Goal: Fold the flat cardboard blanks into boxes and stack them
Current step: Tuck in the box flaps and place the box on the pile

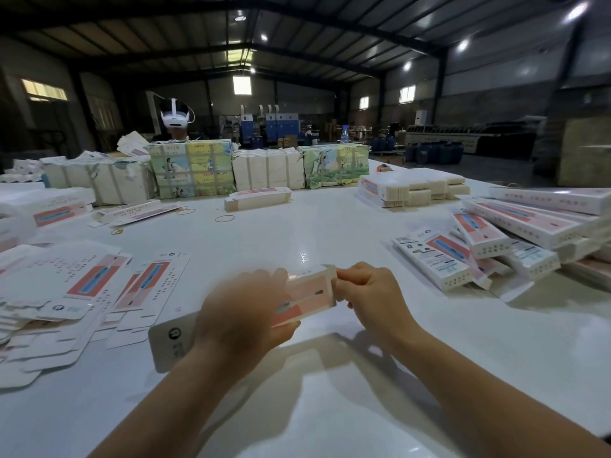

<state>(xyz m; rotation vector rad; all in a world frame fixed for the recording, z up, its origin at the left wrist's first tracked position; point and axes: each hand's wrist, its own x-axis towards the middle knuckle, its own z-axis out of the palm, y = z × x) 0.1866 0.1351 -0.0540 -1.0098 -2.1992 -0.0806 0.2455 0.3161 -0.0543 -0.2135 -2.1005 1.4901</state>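
A long white and pink cardboard box (307,295) is held just above the white table (330,233), in front of me. My left hand (243,312) grips its middle from the left, fingers wrapped around it. My right hand (370,292) pinches the flap at its right end. The box's other end (168,342) juts out to the lower left behind my left wrist. A spread of flat blanks (76,292) lies on the table to my left. A loose pile of folded boxes (489,246) lies on the right.
Wrapped bundles of blanks (191,170) line the table's far side, with a banded stack (413,186) at the far right. Rubber bands (224,218) lie mid-table. A person wearing a headset (175,120) sits behind the bundles.
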